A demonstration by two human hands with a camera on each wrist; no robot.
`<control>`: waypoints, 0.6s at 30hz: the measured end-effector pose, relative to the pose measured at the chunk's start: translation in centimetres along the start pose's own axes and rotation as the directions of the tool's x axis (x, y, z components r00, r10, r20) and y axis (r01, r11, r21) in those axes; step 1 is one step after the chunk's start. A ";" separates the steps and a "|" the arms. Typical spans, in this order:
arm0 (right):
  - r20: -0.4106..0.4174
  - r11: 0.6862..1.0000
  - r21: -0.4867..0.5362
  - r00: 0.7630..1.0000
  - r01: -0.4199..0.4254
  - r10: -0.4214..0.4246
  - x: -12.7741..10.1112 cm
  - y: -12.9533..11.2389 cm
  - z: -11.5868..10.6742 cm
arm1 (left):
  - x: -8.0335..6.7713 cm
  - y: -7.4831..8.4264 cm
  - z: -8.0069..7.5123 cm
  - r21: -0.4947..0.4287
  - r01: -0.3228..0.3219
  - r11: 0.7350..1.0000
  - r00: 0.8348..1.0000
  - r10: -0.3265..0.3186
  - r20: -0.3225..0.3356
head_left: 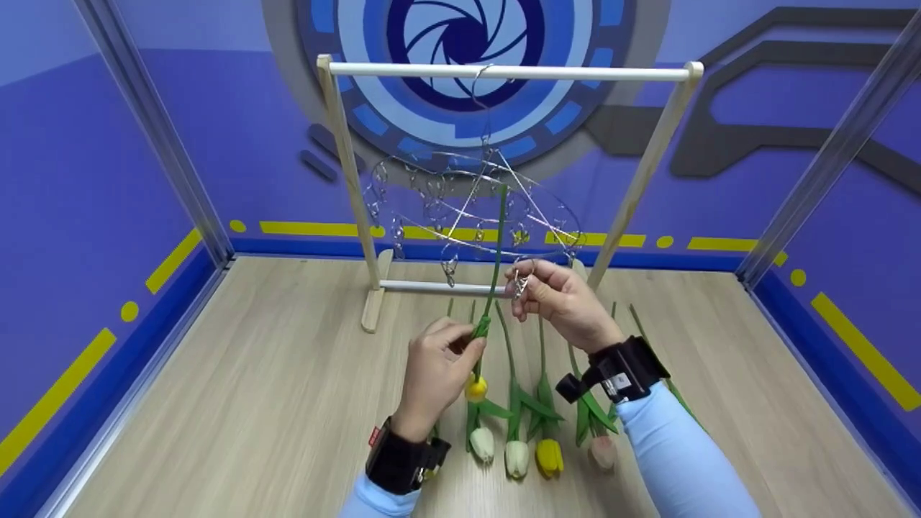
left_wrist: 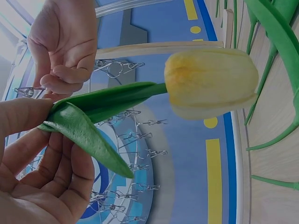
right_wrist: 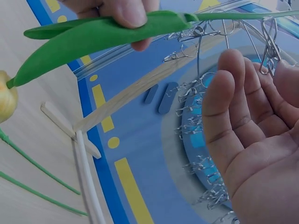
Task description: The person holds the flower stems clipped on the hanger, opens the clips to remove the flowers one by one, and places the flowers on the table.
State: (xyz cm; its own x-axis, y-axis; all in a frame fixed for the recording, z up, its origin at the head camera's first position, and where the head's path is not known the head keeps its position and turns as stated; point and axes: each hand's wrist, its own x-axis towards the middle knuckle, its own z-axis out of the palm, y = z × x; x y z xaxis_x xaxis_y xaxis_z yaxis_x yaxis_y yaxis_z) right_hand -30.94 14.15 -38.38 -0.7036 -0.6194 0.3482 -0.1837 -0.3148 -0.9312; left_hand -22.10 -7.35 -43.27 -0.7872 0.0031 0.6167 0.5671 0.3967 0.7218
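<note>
Tulip (head_left: 475, 388) hangs head-down at frame centre, left hand (head_left: 435, 374) pinching its stem; right hand (head_left: 565, 302) pinches a clip (head_left: 519, 285).

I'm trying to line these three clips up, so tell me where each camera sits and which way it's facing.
Head: worn on the head, looks forward and down at the wooden rack, wire clip hanger and tulips on the table; both hands and forearms show.
Left wrist: by the left hand, looks up past the yellow tulip it pinches; the right hand shows too.
Right wrist: by the right hand's palm, looks up at a clip.
All three views share the held tulip and the hanger.
</note>
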 end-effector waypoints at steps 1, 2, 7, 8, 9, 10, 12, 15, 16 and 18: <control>0.009 1.000 0.012 1.000 0.005 -0.005 0.0 -0.1 0.0 | 0.0 0.0 0.0 -0.001 0.000 1.000 1.000 0.000 0.000; 0.017 1.000 0.023 1.000 0.010 -0.010 0.0 -0.2 -0.1 | 0.0 0.0 0.0 -0.002 0.001 1.000 1.000 -0.001 -0.001; 0.057 0.997 0.069 0.997 0.039 -0.043 0.0 -0.4 -0.3 | 0.0 0.0 0.0 -0.005 0.003 1.000 1.000 -0.003 -0.002; 0.064 0.996 0.078 0.997 0.047 -0.052 0.0 -0.4 -0.4 | 0.0 0.0 0.0 -0.005 0.003 1.000 1.000 -0.003 -0.003; 0.066 0.995 0.087 0.996 0.053 -0.058 -0.1 -0.5 -0.5 | 0.0 0.0 0.0 -0.003 0.000 1.000 1.000 0.000 -0.003; 0.066 0.994 0.096 0.996 0.057 -0.064 -0.1 -0.5 -0.5 | 0.0 0.0 0.0 0.000 -0.003 1.000 1.000 0.003 -0.004; 0.057 0.992 0.113 0.996 0.062 -0.069 -0.1 -0.6 -0.5 | 0.0 -0.1 0.0 0.002 -0.009 1.000 1.000 0.009 -0.005; 0.031 0.990 0.128 0.998 0.058 -0.062 -0.2 -0.8 -0.6 | 0.0 -0.1 0.0 0.003 -0.010 1.000 1.000 0.010 -0.003; 0.022 0.990 0.131 0.998 0.054 -0.057 -0.3 -0.9 -0.6 | 0.0 -0.1 0.0 0.003 -0.007 1.000 1.000 0.007 -0.001; 0.008 0.990 0.137 0.999 0.043 -0.044 -0.3 -1.0 -0.7 | 0.0 -0.2 0.0 0.004 -0.004 1.000 1.000 0.004 0.001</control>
State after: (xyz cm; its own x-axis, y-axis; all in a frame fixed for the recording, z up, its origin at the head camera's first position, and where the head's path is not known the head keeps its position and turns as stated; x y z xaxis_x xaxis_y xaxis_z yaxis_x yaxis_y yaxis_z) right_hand -31.00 15.13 -37.68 -0.6894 -0.6104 0.3900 -0.1178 -0.4367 -0.8918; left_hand -22.18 -7.44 -43.38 -0.7853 0.0058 0.6191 0.5691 0.4007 0.7180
